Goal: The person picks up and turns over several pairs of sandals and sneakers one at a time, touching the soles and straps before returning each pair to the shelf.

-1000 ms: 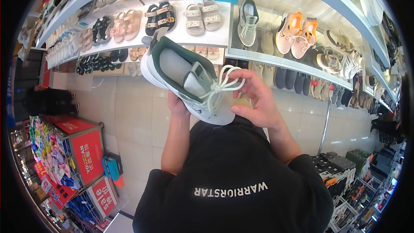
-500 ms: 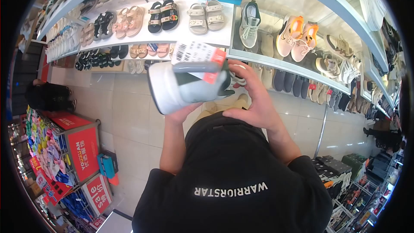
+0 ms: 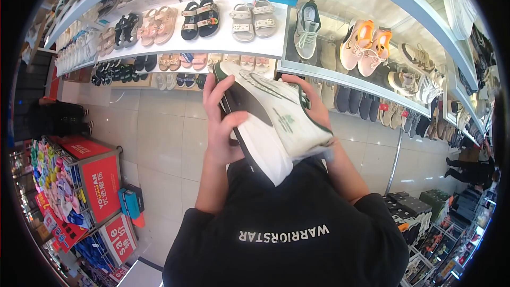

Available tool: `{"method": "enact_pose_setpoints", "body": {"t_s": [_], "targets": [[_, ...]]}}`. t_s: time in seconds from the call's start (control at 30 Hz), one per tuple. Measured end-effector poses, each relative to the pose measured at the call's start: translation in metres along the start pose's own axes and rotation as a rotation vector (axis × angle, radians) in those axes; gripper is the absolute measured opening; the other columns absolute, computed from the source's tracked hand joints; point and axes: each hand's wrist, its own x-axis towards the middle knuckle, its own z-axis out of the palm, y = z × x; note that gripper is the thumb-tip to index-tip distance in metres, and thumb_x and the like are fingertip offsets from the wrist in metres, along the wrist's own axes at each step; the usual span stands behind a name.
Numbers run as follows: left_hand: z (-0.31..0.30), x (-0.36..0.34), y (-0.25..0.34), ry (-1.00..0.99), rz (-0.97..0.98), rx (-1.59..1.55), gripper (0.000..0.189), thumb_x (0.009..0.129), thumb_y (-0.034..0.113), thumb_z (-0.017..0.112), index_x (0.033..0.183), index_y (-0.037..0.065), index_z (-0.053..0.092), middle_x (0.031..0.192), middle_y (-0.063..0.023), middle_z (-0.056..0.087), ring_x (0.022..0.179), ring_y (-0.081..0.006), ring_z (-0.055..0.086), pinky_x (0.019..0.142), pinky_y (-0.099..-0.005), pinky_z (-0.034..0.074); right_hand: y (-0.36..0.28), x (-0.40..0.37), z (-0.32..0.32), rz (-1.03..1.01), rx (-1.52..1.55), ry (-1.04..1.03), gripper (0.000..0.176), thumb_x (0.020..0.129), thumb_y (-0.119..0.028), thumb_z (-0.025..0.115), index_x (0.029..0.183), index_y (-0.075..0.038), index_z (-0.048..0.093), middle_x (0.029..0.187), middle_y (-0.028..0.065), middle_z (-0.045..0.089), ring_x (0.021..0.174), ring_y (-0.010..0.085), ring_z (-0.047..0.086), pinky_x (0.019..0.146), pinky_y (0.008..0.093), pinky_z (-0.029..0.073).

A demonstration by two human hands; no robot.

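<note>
A white sneaker (image 3: 289,109) with dark green trim is held up in front of my chest, tilted with its thick white sole toward the lower left. My left hand (image 3: 220,114) grips it along the sole, thumb on the sidewall and fingers around the end nearest the shelf. On the other side, my right hand (image 3: 317,109) holds the shoe near its laces and upper, with part of the palm and fingers hidden behind it. A clear plastic-looking piece shows at the shoe's near end by my right wrist.
Ahead, a white shelf (image 3: 223,48) carries several pairs of sandals. To its right, a grey-green sneaker (image 3: 307,32) and orange-lined shoes (image 3: 365,48) stand on display. A red sale stand (image 3: 101,183) is at left, and stacked shoe boxes (image 3: 406,210) at lower right.
The sneaker has been turned over and around, so its side and sole face me now. The barcode tag has gone out of sight. My left hand moved up onto the sole.
</note>
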Motion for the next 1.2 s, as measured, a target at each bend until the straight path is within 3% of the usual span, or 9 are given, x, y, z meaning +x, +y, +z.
{"method": "enact_pose_setpoints", "body": {"t_s": [0.07,0.2,0.27,0.37,0.53,0.63,0.83,0.9,1.2], "targets": [[0.002,0.001,0.010,-0.013,-0.184,-0.043,0.059,0.064,0.031,0.087,0.112,0.021,0.053,0.142,-0.0324,0.041,0.137,-0.0543,0.027,0.111,-0.0644,0.019,-0.005,0.001,-0.001,0.078,0.047,0.044,0.060,0.083,-0.002,0.069,0.139,-0.006,0.049,0.142,0.0134,0.044,0.128,0.0245,0.048,0.109,0.0338,0.036],[0.006,0.006,-0.004,0.014,0.153,-0.035,0.060,0.065,0.032,0.086,0.114,0.020,0.054,0.140,-0.0309,0.042,0.134,-0.0539,0.032,0.111,-0.0639,0.021,0.001,-0.004,-0.006,-0.214,-0.093,0.136,0.061,0.082,-0.004,0.071,0.139,-0.007,0.050,0.141,0.0147,0.045,0.128,0.0263,0.048,0.110,0.0358,0.035],[0.004,0.009,-0.003,-0.001,0.169,-0.050,0.062,0.065,0.031,0.086,0.117,0.020,0.054,0.139,-0.0294,0.044,0.133,-0.0530,0.034,0.111,-0.0639,0.022,0.006,-0.001,-0.018,-0.756,-0.592,0.039,0.064,0.082,-0.008,0.074,0.140,-0.004,0.047,0.138,0.0146,0.050,0.127,0.0265,0.048,0.109,0.0367,0.036],[0.002,0.013,0.000,-0.082,-0.035,-0.202,0.081,0.060,0.030,0.086,0.129,0.007,0.050,0.129,-0.0228,0.050,0.126,-0.0434,0.046,0.110,-0.0612,0.027,0.015,-0.014,-0.011,-0.188,0.241,-0.009,0.051,0.078,-0.008,0.076,0.127,-0.005,0.060,0.132,0.0165,0.056,0.122,0.0291,0.053,0.103,0.0386,0.041],[0.004,0.008,-0.007,-0.411,-0.682,-0.502,0.136,0.059,0.055,0.088,0.155,-0.001,0.009,0.153,-0.0260,0.027,0.143,-0.0372,0.030,0.117,-0.0467,0.021,0.016,-0.004,-0.013,-0.379,-0.415,0.243,0.033,0.092,-0.019,0.068,0.118,0.001,0.064,0.115,0.0097,0.066,0.102,0.0206,0.064,0.086,0.0324,0.050],[0.009,-0.001,-0.017,-0.507,-0.726,-0.620,0.118,0.070,0.041,0.083,0.155,-0.002,0.012,0.149,-0.0267,0.036,0.139,-0.0352,0.037,0.114,-0.0437,0.029,0.026,0.008,-0.017,0.212,0.519,0.438,0.027,0.101,-0.023,0.058,0.105,0.002,0.066,0.092,0.0025,0.069,0.078,0.0057,0.063,0.071,0.0208,0.049],[0.029,-0.032,-0.037,-0.478,-0.894,-0.975,0.078,0.092,0.029,0.060,0.152,-0.004,0.024,0.149,-0.0205,0.040,0.137,-0.0281,0.041,0.109,-0.0379,0.036,0.040,-0.002,-0.045,0.446,0.522,0.276,0.025,0.100,-0.024,0.059,0.106,0.000,0.066,0.091,0.0010,0.068,0.077,0.0063,0.063,0.068,0.0213,0.049],[0.032,-0.034,-0.033,-0.289,-1.269,-1.208,0.070,0.095,0.031,0.052,0.150,-0.005,0.029,0.143,-0.0182,0.048,0.128,-0.0230,0.051,0.103,-0.0332,0.043,0.036,0.000,-0.040,0.425,0.494,0.309,0.025,0.099,-0.023,0.061,0.107,-0.001,0.066,0.091,0.0007,0.068,0.077,0.0058,0.063,0.068,0.0211,0.049],[0.063,-0.030,-0.030,-0.372,-1.409,-1.057,0.049,0.100,0.019,0.042,0.142,-0.005,0.043,0.122,-0.0139,0.063,0.108,-0.0207,0.062,0.080,-0.0330,0.056,0.053,0.002,-0.077,0.293,0.152,0.304,0.021,0.092,-0.012,0.067,0.106,0.003,0.068,0.089,0.0015,0.068,0.077,0.0047,0.060,0.069,0.0200,0.047]]}}
